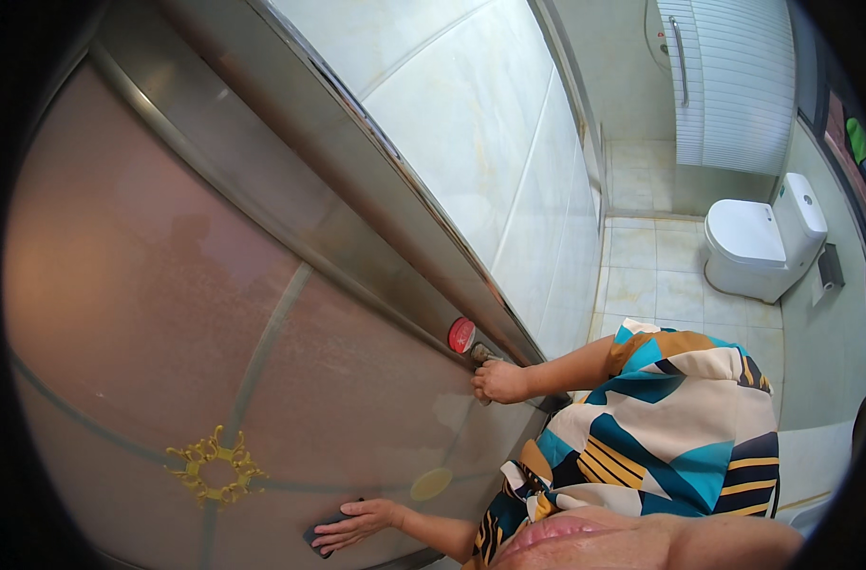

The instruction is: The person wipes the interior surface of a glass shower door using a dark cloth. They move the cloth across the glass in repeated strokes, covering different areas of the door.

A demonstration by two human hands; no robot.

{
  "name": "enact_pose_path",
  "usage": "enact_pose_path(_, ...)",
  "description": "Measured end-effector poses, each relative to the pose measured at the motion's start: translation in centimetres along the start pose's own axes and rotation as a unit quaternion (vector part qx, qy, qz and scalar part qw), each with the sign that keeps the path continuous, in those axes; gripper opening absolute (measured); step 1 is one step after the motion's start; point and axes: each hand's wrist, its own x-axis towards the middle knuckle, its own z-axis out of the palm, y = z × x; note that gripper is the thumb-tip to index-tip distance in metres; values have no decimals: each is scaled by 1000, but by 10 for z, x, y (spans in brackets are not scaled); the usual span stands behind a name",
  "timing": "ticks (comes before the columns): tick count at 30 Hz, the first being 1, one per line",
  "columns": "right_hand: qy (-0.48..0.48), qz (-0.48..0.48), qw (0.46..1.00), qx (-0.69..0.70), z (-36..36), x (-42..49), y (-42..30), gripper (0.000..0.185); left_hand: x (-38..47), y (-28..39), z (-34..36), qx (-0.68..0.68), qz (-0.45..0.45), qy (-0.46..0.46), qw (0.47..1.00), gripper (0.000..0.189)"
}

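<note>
My left hand (358,524) lies flat over a dark sponge-like pad (322,534), pressing it against a frosted glass door panel (333,399). Most of the pad is covered by the palm and fingers. Higher up, my right hand (503,382) is closed around the door handle (484,354) at the metal frame (376,263). Part of the handle is hidden by the fingers. Just beside it, a round red sticker (461,335) bears writing. A yellow ring-shaped ornament (216,467) and a yellow oval (431,484) decorate the panel, with grey-green bands between them.
Pale marbled wall tiles (468,135) run beyond the door frame. A white toilet (746,239) with its lid down stands on the tiled floor (632,285) at the right. Near it are a toilet-roll holder (830,268) and a ribbed shower door (739,92) with a metal handle.
</note>
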Motion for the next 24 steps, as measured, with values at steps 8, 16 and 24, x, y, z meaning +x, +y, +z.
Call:
enact_pose_path(8, -25, 0, 1000, -6, 1, -1, -3, 13, -1, -2, 0, 1, 71, -4, 998, 68)
enact_pose_path(16, -18, 2, 1000, -23, 2, 1, -3, 12, -2, -1, -1, 38, 168, -5, 985, 66)
enact_pose_path(24, -1, 5, 998, -59, 4, -1, 8, 12, -3, -9, 14, 103, 236, 17, 966, 65)
